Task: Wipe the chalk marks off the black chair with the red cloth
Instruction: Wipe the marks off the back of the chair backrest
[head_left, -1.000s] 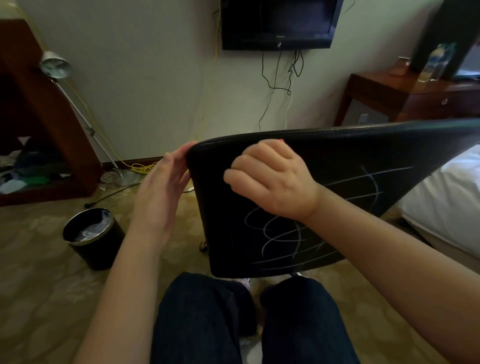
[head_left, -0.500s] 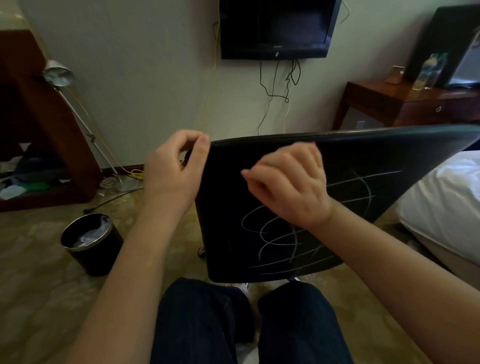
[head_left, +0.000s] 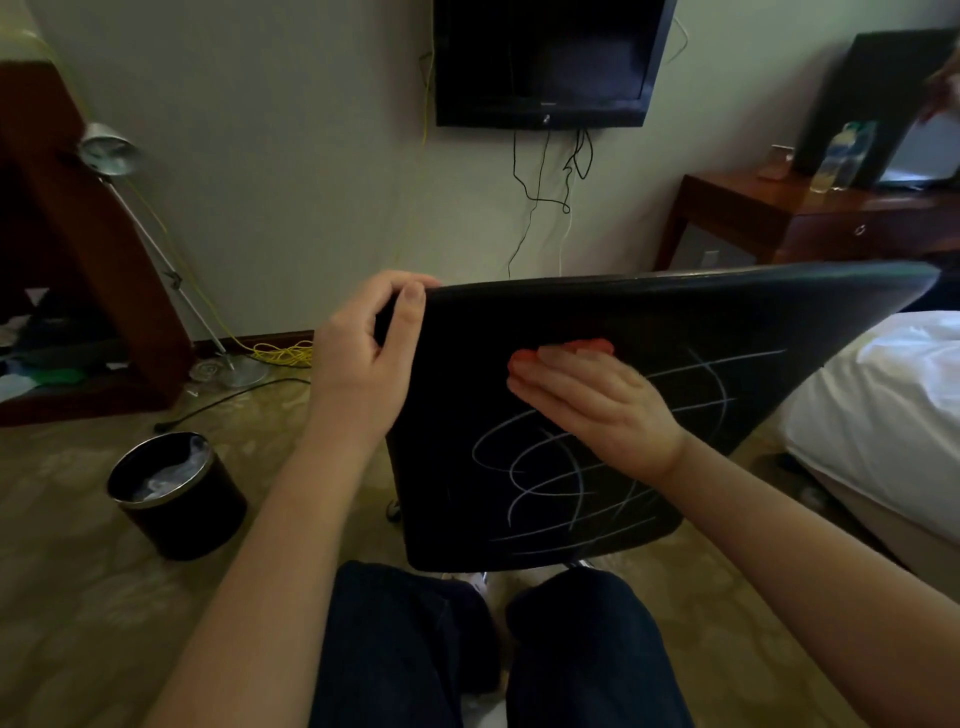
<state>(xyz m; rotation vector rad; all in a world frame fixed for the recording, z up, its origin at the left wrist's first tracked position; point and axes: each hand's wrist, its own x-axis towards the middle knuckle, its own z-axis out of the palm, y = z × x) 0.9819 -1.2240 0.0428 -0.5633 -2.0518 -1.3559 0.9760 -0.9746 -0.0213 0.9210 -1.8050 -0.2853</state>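
Pressing red cloth (head_left: 586, 345) flat on black chair (head_left: 701, 317) back with right hand (head_left: 597, 410), fingers straight, just above chalk marks (head_left: 545, 478). Gripping chair's top-left corner with left hand (head_left: 363, 353), fingers curled round. Mostly hidden under fingers, only red rim showing. Chair base cut off by knees (head_left: 582, 623).

The black chair (head_left: 675, 322) is shown with its smooth backrest turned toward the viewer. White chalk marks (head_left: 550, 483) are scrawled over it in loops and crossing lines. The red cloth (head_left: 589, 344) is pressed flat against the backrest just above the loops, mostly covered by the right hand (head_left: 597, 405).
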